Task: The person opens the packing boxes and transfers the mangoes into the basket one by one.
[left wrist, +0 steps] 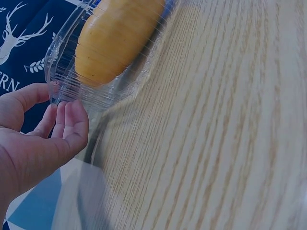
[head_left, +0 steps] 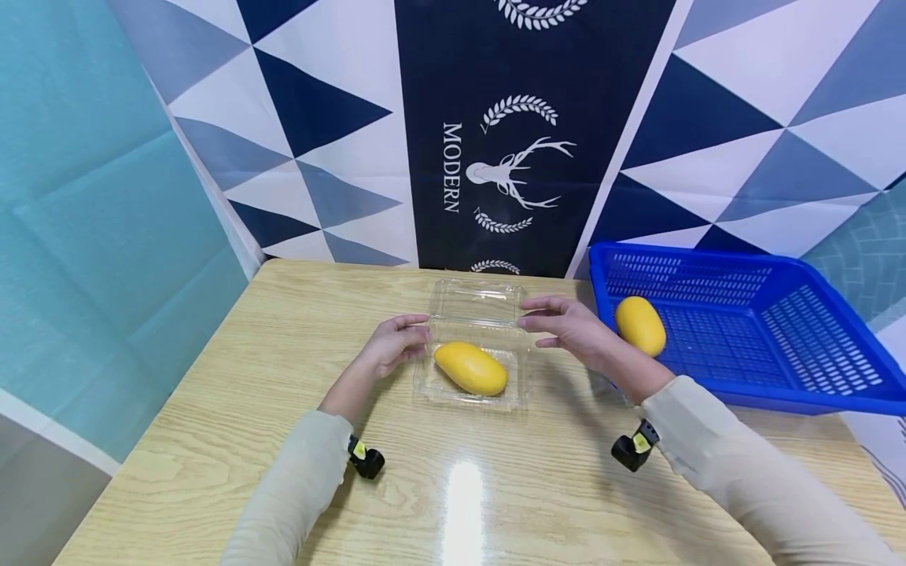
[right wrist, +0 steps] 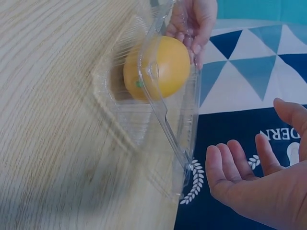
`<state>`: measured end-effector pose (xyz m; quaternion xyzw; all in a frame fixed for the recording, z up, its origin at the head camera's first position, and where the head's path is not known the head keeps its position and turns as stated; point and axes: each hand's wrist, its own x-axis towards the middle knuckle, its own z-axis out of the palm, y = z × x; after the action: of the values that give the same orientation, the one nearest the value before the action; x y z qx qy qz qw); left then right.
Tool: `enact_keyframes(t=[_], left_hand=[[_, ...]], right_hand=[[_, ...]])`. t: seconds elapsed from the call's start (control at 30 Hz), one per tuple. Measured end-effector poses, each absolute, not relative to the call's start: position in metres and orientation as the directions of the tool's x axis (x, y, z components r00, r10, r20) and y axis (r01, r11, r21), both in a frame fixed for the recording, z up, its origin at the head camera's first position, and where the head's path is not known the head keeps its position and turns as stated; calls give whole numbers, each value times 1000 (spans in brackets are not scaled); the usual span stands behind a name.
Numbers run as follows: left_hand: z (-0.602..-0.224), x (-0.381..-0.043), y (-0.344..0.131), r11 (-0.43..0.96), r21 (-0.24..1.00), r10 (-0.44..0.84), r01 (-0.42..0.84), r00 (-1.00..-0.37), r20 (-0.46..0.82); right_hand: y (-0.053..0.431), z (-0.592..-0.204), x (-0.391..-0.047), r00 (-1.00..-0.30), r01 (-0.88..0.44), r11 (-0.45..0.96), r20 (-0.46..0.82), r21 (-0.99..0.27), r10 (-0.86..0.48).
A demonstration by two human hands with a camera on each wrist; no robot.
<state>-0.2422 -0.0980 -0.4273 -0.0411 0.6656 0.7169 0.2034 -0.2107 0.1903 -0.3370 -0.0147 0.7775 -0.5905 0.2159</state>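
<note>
A clear plastic clamshell box (head_left: 470, 401) stands on the table with a yellow mango (head_left: 470, 368) in its base. Its lid (head_left: 477, 303) is raised at the far side. At the left side, my left hand (head_left: 396, 343) holds the box's edge between thumb and curled fingers; the left wrist view shows the fingertips (left wrist: 72, 108) right at the ribbed plastic corner. My right hand (head_left: 566, 326) is at the right of the lid, fingers spread and loosely bent. In the right wrist view a gap separates this hand (right wrist: 259, 177) from the plastic, and nothing lies in its grasp.
A blue plastic basket (head_left: 800, 397) stands at the right of the wooden table (head_left: 382, 519), with another yellow mango (head_left: 640, 326) inside by its left wall. Behind the table hangs a patterned cloth (head_left: 340, 157) with triangles and a deer head.
</note>
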Motion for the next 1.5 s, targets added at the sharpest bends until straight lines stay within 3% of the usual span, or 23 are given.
enact_keyframes(t=[1.5], left_hand=[[-428,-241,-99,-33,937,249,-347,-911,-328]], right_hand=[[161,-360,-212,-889,253,301,-343,-920,-303]])
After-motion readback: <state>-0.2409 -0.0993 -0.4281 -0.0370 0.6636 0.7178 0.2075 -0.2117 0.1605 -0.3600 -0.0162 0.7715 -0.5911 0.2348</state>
